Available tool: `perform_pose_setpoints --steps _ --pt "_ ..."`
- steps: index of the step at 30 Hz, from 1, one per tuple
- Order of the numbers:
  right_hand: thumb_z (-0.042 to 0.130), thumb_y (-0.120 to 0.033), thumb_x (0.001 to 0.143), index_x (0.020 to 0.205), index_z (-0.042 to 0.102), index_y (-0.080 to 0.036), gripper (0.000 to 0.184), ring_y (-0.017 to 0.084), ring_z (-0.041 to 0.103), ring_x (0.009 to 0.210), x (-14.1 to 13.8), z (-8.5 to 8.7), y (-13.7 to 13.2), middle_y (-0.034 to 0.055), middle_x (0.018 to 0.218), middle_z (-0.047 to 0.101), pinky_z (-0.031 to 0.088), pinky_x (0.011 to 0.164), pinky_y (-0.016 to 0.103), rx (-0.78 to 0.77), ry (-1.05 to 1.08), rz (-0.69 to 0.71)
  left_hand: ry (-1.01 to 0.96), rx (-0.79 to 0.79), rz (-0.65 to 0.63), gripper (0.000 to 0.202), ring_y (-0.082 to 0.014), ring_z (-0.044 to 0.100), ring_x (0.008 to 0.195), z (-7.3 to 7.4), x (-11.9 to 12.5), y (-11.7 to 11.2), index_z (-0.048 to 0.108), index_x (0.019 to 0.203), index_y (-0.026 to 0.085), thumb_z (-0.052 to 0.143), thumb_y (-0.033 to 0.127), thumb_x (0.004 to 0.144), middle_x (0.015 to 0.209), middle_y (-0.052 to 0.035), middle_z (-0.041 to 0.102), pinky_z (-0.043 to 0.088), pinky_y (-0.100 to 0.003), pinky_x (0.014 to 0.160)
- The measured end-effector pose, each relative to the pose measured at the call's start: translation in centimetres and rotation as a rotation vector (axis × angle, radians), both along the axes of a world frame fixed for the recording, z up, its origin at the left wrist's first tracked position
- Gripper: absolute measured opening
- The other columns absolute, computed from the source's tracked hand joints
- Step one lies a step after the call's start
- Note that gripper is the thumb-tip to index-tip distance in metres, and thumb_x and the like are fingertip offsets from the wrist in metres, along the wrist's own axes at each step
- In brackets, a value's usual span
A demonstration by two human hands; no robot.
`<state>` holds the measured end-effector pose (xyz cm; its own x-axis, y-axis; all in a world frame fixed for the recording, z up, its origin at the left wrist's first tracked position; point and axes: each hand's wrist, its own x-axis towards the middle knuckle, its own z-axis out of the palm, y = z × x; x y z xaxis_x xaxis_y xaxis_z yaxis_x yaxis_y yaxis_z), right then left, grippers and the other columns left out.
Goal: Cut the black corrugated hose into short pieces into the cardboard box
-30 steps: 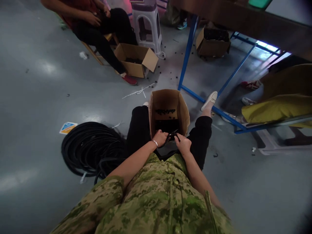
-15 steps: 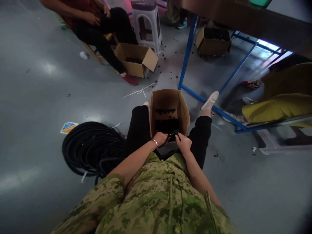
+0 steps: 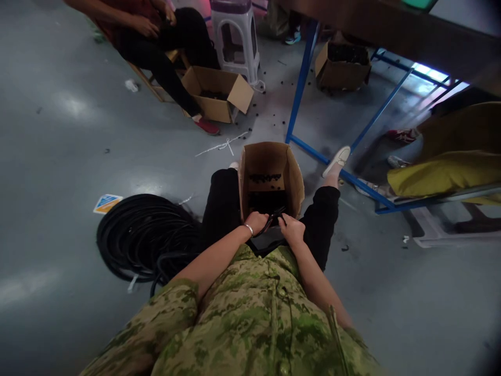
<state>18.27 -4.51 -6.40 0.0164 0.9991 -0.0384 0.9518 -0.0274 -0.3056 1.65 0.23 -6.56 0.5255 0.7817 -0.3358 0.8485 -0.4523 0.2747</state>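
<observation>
My left hand (image 3: 257, 223), with a silvery bracelet at its wrist, is closed on a thin black strip (image 3: 270, 223) at the near rim of a cardboard box. Close beside it on the right, my right hand (image 3: 293, 230) is closed too; a dark piece shows at its fingertips, too small and dim to name. The two hands are a short gap apart, with dark ends crossing between them. The tall open cardboard box (image 3: 295, 177) stands between my knees, small black pieces (image 3: 266, 178) lying inside. A large coil of black tubing (image 3: 136, 235) rests on the floor at my left.
Ahead, a seated person (image 3: 148, 31) has a foot by another open box (image 3: 219, 109). A grey plastic stool (image 3: 235, 36) stands behind it. The blue table frame (image 3: 299, 89) rises at right, near my shoe (image 3: 337, 161). Another person's yellow garment (image 3: 442, 175) shows beyond.
My right hand has shifted slightly left, closer to my left hand. The dark piece between them has moved a little. My left hand stays nearly in place.
</observation>
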Motion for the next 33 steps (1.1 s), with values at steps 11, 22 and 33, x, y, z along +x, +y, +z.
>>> perform_pose_setpoints --steps 11,22,33 --pt "0.048 -0.037 0.095 0.113 0.07 -0.02 0.033 0.017 0.067 0.075 -0.1 -0.4 0.0 0.0079 0.093 0.075 0.033 0.059 0.024 0.041 0.058 -0.037 0.036 -0.002 0.029 0.044 -0.0247 0.071 0.08 0.2 0.0 0.2 0.067 0.095 0.01 0.037 0.042 0.097 0.087 -0.017 0.073 0.049 -0.032 0.071" --pt "0.046 -0.043 0.091 0.106 0.07 -0.02 0.037 0.016 0.06 0.058 1.1 -1.3 0.4 0.0035 0.069 0.069 0.041 0.059 0.025 -0.003 0.596 -0.211 -0.401 -0.078 0.544 0.024 -0.0196 0.068 0.081 -2.5 -0.2 0.7 0.065 0.097 0.018 0.055 0.038 0.088 0.085 -0.0073 0.072 0.05 -0.027 0.074" --pt "0.067 -0.046 0.075 0.098 0.061 -0.019 0.036 0.013 0.06 0.059 0.9 0.2 0.1 0.0048 0.084 0.073 0.046 0.059 0.026 -0.202 1.56 -0.369 -0.925 -0.272 0.797 0.018 -0.016 0.067 0.072 -4.0 -0.6 1.3 0.062 0.091 0.015 0.058 0.03 0.082 0.079 -0.0042 0.07 0.054 -0.029 0.075"
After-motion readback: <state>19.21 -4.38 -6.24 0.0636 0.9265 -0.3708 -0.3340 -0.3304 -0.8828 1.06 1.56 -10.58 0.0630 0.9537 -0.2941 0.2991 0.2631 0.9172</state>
